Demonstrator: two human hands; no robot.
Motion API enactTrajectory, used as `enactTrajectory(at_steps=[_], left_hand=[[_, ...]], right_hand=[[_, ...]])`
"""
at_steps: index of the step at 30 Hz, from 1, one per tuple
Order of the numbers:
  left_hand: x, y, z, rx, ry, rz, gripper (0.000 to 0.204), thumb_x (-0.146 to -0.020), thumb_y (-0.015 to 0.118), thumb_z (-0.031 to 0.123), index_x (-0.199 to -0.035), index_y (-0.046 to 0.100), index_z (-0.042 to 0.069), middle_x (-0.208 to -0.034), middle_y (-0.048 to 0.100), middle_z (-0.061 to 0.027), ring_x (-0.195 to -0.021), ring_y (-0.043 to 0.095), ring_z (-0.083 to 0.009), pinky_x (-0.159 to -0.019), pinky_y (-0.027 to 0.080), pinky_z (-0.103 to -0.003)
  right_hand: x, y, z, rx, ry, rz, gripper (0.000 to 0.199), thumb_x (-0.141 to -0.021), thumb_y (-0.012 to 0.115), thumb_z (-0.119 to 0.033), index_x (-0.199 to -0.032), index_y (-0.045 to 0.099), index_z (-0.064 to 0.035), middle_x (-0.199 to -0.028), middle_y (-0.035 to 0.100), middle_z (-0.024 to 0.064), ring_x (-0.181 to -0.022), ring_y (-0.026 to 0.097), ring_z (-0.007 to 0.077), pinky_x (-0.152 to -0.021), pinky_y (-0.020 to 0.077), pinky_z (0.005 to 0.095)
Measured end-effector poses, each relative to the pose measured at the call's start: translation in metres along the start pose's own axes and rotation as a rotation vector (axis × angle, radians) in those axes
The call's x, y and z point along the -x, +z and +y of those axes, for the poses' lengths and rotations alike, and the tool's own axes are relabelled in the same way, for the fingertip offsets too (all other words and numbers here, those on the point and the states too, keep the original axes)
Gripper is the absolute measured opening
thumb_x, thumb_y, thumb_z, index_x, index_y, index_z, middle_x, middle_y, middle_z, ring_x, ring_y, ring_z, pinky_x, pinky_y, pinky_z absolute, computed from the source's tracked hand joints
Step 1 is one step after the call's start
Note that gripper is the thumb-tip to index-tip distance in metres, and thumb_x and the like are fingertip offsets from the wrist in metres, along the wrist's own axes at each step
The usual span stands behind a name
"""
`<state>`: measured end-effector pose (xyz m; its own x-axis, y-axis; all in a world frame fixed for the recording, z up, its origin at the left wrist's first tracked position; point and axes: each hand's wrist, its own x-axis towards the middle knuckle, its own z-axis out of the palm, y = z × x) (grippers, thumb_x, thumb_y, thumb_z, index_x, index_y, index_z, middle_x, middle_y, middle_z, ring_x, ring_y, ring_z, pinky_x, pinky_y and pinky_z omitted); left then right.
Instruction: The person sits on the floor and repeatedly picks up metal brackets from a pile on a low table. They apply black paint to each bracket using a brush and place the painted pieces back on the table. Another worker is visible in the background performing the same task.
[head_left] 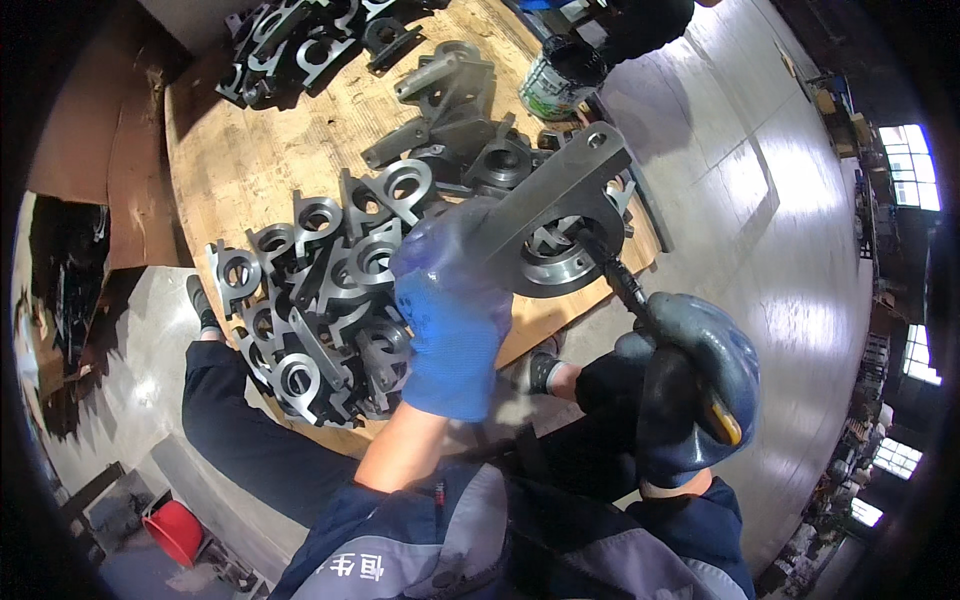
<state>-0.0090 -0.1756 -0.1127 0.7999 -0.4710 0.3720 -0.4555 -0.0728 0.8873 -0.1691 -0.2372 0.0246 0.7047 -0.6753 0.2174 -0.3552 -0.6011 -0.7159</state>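
Landmark for all positions: the wooden counter (pixel 225 150).

Workpiece: one grey metal bracket (pixel 548 195), a flat bar with a hole near its far end and a ring at its side. It is held raised above the right-hand part of the counter. The inner face of the ring shows bright metal; the outer faces are dull.

Left hand (pixel 445 265): blue glove, above the middle of the counter. Fingers grasping the bar of the bracket; their tips are hidden behind it.

Right hand (pixel 700 370): dark, glossy glove, off the near right edge of the counter. Fingers clenched round a slim dark tool (pixel 630 290), with a yellow part visible at the glove. The tool's far end reaches into the ring opening; actual contact with the ring cannot be told.

Surroundings: a dense heap of grey ringed brackets (pixel 328 352) covers the near left part of the counter. Flat grey brackets (pixel 455 115) lie overlapping around its far middle. A darker group of brackets (pixel 310 60) lies at its far left end. A can (pixel 550 88), smeared black at the mouth, stands at its far right edge. A brown cardboard box (pixel 110 130) is beside its left edge. A red rounded object (pixel 175 532) is well apart from the counter, off its near left corner.
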Motion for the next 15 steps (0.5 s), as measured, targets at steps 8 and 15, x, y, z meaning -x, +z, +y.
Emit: enactTrajectory(at_steps=[8,15], left_hand=[[0.002,0.005,-0.001,0.03,-0.005,-0.038,0.029,-0.069,0.069,0.002,-0.098,0.067,0.005,-0.085,0.067,-0.0138,-0.079,0.066,-0.0326,-0.071,0.052,-0.039],[-0.003,-0.005,0.001,-0.107,0.053,-0.039,0.03,-0.068,0.068,0.003,-0.098,0.067,0.006,-0.086,0.067,-0.0129,-0.081,0.065,-0.0336,-0.072,0.051,-0.04]], right_hand=[[0.008,0.006,0.027,-0.122,-0.045,-0.132,0.04,-0.085,0.068,-0.019,-0.121,0.061,-0.0042,-0.1,0.063,0.0113,-0.095,0.06,0.0272,-0.088,0.0433,0.0392],[0.016,0.008,0.037,-0.269,0.187,-0.38,0.058,-0.077,0.077,-0.012,-0.131,0.057,-0.0095,-0.131,0.057,0.0129,-0.124,0.053,0.0286,-0.11,0.0375,0.0415]])
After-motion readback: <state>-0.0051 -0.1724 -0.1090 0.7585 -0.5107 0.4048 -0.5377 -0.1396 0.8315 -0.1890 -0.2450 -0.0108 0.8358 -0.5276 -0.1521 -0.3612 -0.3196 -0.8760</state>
